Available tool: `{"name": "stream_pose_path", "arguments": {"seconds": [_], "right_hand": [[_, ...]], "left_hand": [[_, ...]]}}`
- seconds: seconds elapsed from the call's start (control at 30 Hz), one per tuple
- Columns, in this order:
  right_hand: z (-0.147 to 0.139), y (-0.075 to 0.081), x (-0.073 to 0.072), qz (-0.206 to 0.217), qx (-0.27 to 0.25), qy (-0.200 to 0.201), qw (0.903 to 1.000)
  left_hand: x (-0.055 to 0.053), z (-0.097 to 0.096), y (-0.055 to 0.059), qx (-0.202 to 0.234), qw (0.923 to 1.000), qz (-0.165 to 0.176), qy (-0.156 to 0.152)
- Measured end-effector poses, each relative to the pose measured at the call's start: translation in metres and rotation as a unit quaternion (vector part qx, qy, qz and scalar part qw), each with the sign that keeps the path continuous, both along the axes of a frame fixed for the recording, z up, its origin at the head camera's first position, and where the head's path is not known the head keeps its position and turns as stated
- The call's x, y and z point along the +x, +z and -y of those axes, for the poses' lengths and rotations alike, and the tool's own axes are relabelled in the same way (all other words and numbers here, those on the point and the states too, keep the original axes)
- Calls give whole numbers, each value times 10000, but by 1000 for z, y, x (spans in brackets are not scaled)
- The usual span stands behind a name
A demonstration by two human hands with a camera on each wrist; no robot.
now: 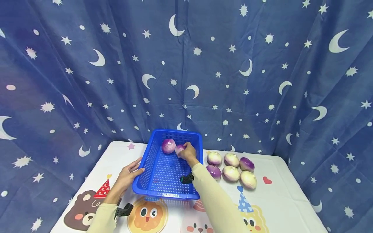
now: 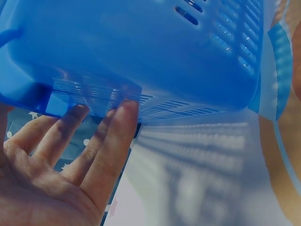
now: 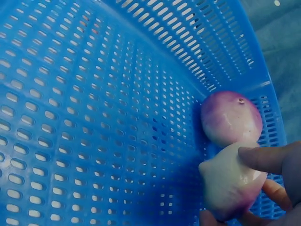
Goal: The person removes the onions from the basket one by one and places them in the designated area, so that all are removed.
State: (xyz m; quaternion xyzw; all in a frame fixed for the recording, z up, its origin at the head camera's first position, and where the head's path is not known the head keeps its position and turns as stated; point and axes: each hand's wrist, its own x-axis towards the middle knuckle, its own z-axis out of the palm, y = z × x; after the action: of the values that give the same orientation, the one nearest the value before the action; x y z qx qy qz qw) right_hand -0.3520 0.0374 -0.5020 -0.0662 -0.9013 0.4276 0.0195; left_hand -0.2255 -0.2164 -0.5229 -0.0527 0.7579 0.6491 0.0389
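Note:
My right hand (image 1: 187,152) reaches into a blue plastic basket (image 1: 137,186) and grips a purple-and-white turnip (image 3: 230,181), thumb on its pale side. Another turnip (image 1: 168,146), mostly purple on top, sits against it near the basket's back wall. At the basket's left side is my left hand (image 1: 128,174). Its thumb lies on the rim, while the fingers (image 2: 113,141) stretch along the outside of the slotted wall in the left wrist view.
Several purple-and-white turnips (image 1: 231,173) lie grouped on the table right of the basket. A white tablecloth (image 1: 282,197) printed with cartoon figures covers the table. Behind it hangs a dark blue curtain (image 1: 204,81) with moons and stars.

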Motion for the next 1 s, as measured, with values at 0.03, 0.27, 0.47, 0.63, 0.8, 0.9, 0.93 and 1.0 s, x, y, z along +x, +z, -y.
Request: {"name": "stream_pose_path", "arguments": {"seconds": [0.03, 0.27, 0.47, 0.63, 0.8, 0.9, 0.93, 1.0], "right_hand": [[0, 0, 0, 12, -61, 10, 10000], [2, 14, 2, -94, -370, 199, 9991], [1, 28, 6, -211, -452, 350, 9981], [-1, 41, 14, -291, -655, 540, 9960], [-4, 52, 24, -410, -881, 726, 9926], [-7, 56, 30, -486, -931, 792, 9913], [-8, 58, 32, -503, -956, 814, 9908], [-10, 61, 37, -527, -1010, 846, 9899]], "left_hand": [[0, 0, 0, 6, 10000, 23, 16], [-2, 0, 1, -71, 9999, 61, 81], [-2, 0, -1, -94, 9999, 66, 19], [-2, 0, -2, -58, 10000, 63, 14], [0, 0, -1, -66, 9999, 74, -14], [0, 0, 0, -74, 9999, 86, -1], [0, 0, 1, -96, 9999, 93, -1], [0, 0, 2, -94, 9999, 97, -3]]}}
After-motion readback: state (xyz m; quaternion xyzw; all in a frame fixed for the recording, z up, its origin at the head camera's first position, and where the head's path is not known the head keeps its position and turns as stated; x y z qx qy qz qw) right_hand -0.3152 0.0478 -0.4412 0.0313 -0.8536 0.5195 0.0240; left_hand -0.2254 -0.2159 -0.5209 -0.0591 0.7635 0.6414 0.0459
